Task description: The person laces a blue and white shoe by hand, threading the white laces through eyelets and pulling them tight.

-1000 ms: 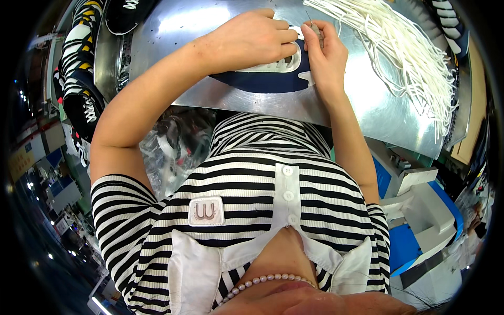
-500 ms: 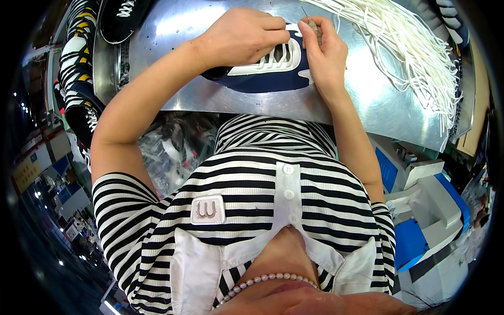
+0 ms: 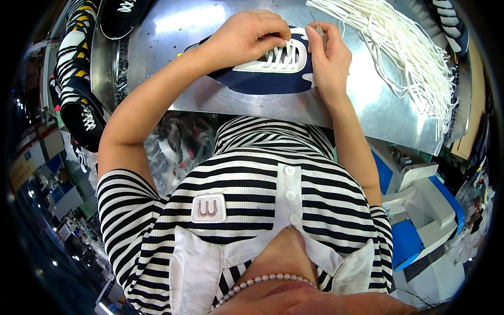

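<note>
Navy-and-white laced shoe upper [image 3: 273, 71] flat on shiny metal worktable [image 3: 210, 100], left hand [image 3: 244, 37] curled over its laces, right hand [image 3: 328, 58] pinching thin metal needle-like tool [image 3: 316, 26] beside loose white laces [image 3: 404, 47].

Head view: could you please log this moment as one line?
left hand: on navy shoe | right hand: pinching lace end | metal table

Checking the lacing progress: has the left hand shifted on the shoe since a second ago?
Cannot tell. The left hand lies over the laces of the navy shoe on the metal table as before; the camera itself shifted.
</note>
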Available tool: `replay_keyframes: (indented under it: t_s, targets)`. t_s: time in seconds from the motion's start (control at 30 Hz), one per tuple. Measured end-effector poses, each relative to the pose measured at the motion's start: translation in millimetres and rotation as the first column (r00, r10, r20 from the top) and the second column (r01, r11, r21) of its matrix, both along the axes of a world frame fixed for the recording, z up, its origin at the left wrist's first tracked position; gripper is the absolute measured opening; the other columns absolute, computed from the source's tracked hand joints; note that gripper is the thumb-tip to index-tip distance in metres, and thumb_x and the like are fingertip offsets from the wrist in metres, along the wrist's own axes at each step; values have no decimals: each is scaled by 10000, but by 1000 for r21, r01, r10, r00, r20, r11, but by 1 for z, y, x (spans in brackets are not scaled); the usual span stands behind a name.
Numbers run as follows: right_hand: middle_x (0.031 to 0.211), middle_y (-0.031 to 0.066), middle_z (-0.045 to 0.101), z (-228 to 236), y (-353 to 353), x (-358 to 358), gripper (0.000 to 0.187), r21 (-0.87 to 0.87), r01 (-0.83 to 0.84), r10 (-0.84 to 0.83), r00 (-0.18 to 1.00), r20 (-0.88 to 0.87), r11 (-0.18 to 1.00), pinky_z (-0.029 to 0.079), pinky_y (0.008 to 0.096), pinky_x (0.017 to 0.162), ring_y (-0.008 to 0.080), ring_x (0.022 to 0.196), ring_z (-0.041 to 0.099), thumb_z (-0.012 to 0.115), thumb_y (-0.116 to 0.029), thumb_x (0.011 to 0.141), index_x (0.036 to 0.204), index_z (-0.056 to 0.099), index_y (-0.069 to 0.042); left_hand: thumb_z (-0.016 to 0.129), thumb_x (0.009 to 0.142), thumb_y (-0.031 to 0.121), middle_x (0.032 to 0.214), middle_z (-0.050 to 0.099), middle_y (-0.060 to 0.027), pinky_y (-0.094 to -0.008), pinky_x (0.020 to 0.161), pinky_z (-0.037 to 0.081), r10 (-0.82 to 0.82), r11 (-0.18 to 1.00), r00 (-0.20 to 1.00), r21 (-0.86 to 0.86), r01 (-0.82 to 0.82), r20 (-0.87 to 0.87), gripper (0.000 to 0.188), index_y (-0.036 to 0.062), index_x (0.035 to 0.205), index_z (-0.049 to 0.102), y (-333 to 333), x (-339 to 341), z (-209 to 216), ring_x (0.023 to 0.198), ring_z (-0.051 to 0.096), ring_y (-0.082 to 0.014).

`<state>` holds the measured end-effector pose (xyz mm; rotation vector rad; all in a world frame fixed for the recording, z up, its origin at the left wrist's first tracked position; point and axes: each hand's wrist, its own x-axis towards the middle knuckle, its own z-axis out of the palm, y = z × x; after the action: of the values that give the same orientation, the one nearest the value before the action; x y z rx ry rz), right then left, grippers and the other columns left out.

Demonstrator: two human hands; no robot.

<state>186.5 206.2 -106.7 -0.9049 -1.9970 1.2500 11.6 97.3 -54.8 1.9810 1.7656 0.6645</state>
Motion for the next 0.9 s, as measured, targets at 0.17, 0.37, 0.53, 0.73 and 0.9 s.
replay_keyframes:
  t_s: [0.17, 0.37, 0.53, 0.73, 0.9]
  targets:
    - [655, 85, 648, 1, -2, 0, 235, -38, -9, 8, 1000, -26, 999, 455, 318, 555, 171, 542, 579, 635, -263, 953, 1011, 647, -36, 636, 885, 40, 1094, 659, -116, -335, 939, 488, 118, 992, 949, 4, -125, 292, 211, 5, 1093, 641, -10, -11, 17, 1022, 632, -260]
    - [626, 40, 614, 1, -2, 1, 192, -67, -36, 31, 997, -77, 997, 417, 271, 528, 95, 537, 513, 654, -218, 941, 1002, 647, -36, 617, 880, 29, 1099, 643, -102, -383, 884, 503, 50, 997, 992, 65, -43, -116, 178, 21, 1057, 629, -21, 8, 21, 1014, 616, -309]
    - [672, 10, 638, -3, 0, 4, 161, -71, -114, 100, 980, -173, 991, 402, 241, 522, 54, 549, 491, 681, -181, 920, 1009, 671, -47, 619, 875, 31, 1089, 641, -106, -389, 862, 507, 112, 993, 987, 50, -107, -117, 194, 25, 1068, 619, -21, 11, 24, 1011, 616, -308]
    - [752, 7, 678, 3, 1, 20, 224, 127, -381, 387, 922, -19, 916, 431, 221, 523, 77, 548, 547, 722, -68, 804, 1025, 703, -101, 636, 849, 14, 1088, 638, -112, -393, 856, 508, 62, 997, 995, 50, -58, -83, 211, 27, 1059, 617, -31, 6, 21, 1010, 616, -315]
    - [811, 0, 712, 16, -2, 15, 283, 488, -487, 515, 853, 86, 724, 514, 289, 558, 185, 675, 683, 705, -53, 726, 994, 699, -143, 670, 825, 21, 1054, 659, -100, -391, 830, 518, 93, 994, 987, 66, -85, -128, 224, 32, 1044, 623, -28, 5, 14, 982, 631, -315]
